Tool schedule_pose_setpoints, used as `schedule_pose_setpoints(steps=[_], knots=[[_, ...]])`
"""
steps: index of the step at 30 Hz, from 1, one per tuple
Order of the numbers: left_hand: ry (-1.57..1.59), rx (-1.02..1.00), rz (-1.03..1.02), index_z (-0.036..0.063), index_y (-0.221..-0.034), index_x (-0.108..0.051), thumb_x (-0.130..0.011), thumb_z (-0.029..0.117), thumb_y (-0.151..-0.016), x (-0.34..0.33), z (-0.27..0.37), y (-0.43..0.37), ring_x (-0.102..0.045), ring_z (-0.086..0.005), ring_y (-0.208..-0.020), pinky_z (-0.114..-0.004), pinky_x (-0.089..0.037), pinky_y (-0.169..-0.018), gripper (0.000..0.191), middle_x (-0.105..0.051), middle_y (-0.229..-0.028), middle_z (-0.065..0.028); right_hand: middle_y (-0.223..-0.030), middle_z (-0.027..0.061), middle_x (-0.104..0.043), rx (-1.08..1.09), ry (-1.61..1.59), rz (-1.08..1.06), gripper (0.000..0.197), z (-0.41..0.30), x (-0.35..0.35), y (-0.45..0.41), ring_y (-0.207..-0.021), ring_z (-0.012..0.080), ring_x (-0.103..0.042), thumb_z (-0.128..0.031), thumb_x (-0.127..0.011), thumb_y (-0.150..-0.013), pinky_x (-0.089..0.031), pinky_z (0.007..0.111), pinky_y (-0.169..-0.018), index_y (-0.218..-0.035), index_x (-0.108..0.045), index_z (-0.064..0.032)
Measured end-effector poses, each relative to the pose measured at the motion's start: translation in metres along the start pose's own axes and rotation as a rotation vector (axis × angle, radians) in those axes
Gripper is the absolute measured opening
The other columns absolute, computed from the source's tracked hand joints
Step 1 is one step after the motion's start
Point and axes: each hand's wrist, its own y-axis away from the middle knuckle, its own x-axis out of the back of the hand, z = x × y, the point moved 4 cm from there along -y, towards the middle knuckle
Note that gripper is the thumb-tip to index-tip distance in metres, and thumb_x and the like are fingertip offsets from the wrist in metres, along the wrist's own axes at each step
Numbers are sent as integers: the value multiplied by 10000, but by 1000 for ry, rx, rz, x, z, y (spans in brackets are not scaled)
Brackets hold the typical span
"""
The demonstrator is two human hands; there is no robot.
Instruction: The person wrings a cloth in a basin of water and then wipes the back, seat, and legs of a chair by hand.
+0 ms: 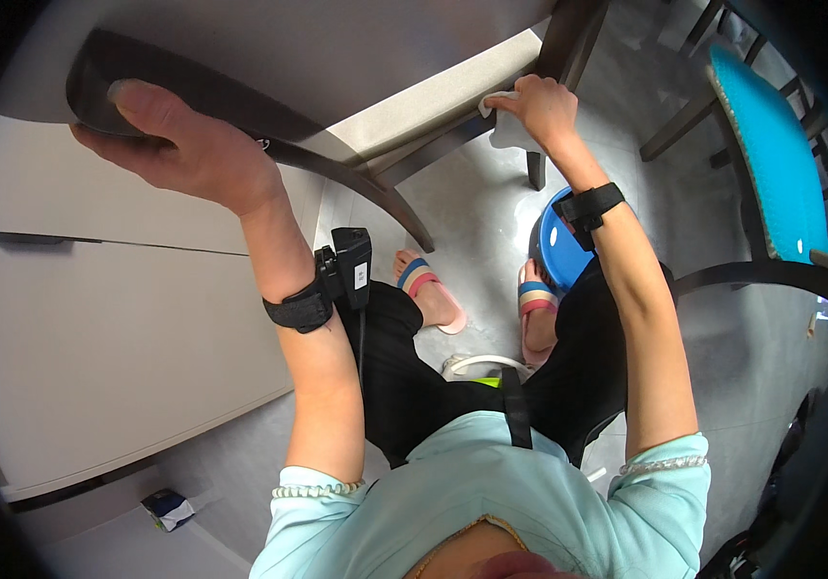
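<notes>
My left hand [189, 148] grips the end of the dark top rail of a wooden chair [204, 79], thumb over its near face and fingers around the edge. The chair is tilted, with its light padded seat [450, 94] beyond the backrest. My right hand [545, 108] holds a white cloth [511, 134] against the dark wooden frame beside the seat. The cloth hangs partly below my fingers.
A blue plastic basin [566, 242] stands on the floor by my right foot. At the left is a pale cabinet [117, 326]. A chair with a turquoise cushion [775, 159] stands at the right. A small packet [168, 509] lies at the lower left.
</notes>
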Motion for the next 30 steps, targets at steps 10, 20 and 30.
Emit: schedule_pose_setpoints(steps=[10,20,30], knots=[[93,-126,-41,2,-1388,-146,-371,506,-915,-2,4,-1,-304,-312,-1281,-360,-262,-1057,727,-296,-1371,-203,-627,133,-619,152,8,-31,516,-58,0,20,-609,275,-628,-589,-623,-660,-470,366,-514,-630,-644,-74],[-12,-187,-20,16,-1354,-225,-409,525,-898,0,2,-1,-403,-264,-1175,-328,-311,-980,707,-403,-1253,-157,-621,112,-617,289,-17,-14,438,-103,-8,34,-611,261,-627,-525,-616,-706,-461,347,-526,-658,-643,-90],[11,-265,-36,13,-1323,-270,-394,525,-905,-1,5,-3,-407,-256,-1169,-326,-293,-991,672,-433,-1206,-147,-575,107,-599,406,-189,109,441,-151,-22,45,-581,258,-619,-515,-628,-710,-470,342,-510,-599,-621,-89]])
